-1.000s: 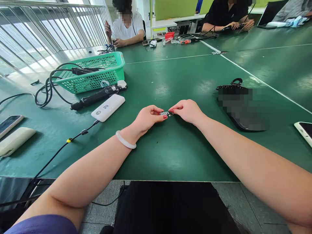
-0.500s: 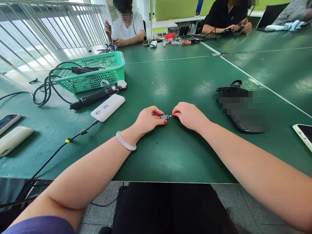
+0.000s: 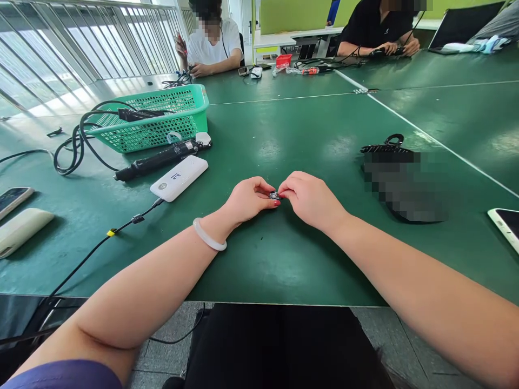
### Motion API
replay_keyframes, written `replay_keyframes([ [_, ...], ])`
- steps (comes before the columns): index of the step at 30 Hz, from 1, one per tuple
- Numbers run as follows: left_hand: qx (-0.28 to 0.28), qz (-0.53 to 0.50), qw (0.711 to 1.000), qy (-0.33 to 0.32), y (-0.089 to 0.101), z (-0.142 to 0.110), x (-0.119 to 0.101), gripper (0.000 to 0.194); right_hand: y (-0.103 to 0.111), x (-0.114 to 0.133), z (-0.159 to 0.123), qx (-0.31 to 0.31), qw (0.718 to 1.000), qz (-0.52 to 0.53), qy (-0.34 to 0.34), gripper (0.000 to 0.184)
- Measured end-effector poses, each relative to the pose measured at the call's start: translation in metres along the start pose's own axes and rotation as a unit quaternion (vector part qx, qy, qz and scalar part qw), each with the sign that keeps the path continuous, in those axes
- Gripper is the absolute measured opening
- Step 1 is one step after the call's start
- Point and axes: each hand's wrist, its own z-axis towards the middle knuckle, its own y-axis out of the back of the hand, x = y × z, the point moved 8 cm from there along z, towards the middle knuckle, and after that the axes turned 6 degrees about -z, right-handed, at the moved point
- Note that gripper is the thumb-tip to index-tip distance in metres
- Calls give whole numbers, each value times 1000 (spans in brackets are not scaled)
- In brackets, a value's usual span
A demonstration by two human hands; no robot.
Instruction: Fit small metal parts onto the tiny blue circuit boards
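A tiny dark circuit-board part (image 3: 274, 195) lies between my two hands, just above the green table (image 3: 284, 254). My left hand (image 3: 248, 199), with a white bangle at the wrist, pinches its left end with thumb and fingertips. My right hand (image 3: 310, 198) pinches the right end, fingers curled close, so the fingertips of both hands almost touch. Most of the small part is hidden by the fingers.
A white power bank (image 3: 179, 177) with a black cable, a black electric screwdriver (image 3: 156, 160) and a green mesh basket (image 3: 156, 119) lie at the left. A blurred dark object (image 3: 399, 183) sits at the right, a phone (image 3: 506, 224) at the right edge. Two people work at the far end.
My hands have closed in on each other; the gap between the fingertips has shrunk and the small part, visible as a longer piece before, is now mostly covered.
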Motion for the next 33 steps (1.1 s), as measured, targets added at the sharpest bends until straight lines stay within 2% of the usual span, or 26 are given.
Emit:
replay_keyframes([
  [19,1,-19,1000,9,-2,-2,-2,29,3,1,-1,3,1000,-5,-7,19],
  [26,-5,-21,1000,15,-1,-3,-4,26,13,-3,-1,-18,1000,15,-10,21],
  [29,-5,-25,1000,11,0,-3,-3,26,13,-8,-2,1,1000,16,-13,19],
  [33,-2,-29,1000,2,-1,-2,-3,25,5,-9,-4,41,999,-4,-11,29],
])
